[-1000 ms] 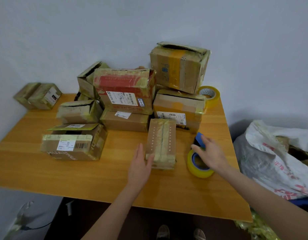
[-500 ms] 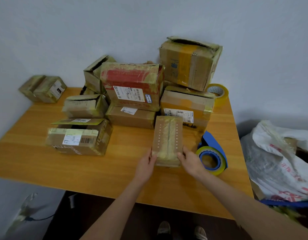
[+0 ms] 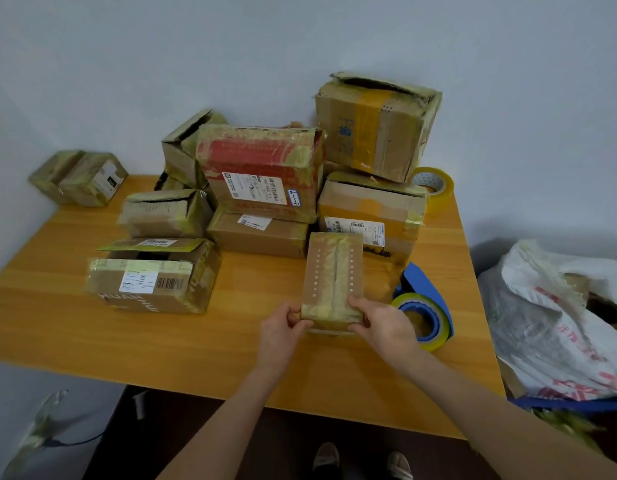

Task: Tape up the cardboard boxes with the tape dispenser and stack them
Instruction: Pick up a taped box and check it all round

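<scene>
A narrow taped cardboard box (image 3: 333, 271) with rows of small holes lies lengthwise on the wooden table (image 3: 75, 323). My left hand (image 3: 281, 329) grips its near left corner and my right hand (image 3: 381, 323) grips its near right corner. Just right of my right hand the blue tape dispenser (image 3: 421, 306) with its yellowish roll lies on the table, touched by neither hand. Behind the box stands a pile of taped boxes: a red-printed box (image 3: 262, 171), a flat box (image 3: 258, 233) under it, and a tall box (image 3: 374, 124) on another box (image 3: 369, 209).
An open-flapped box (image 3: 151, 275) and a smaller one (image 3: 165, 213) sit at the left. Two small boxes (image 3: 78, 176) stand at the far left corner. A spare tape roll (image 3: 433, 183) is at the back right. A white sack (image 3: 556, 323) lies beside the table's right edge.
My right hand left the tape dispenser and moved to the narrow box's near right corner. My left hand shifted from the box's side to its near left corner. The dispenser stays on the table.
</scene>
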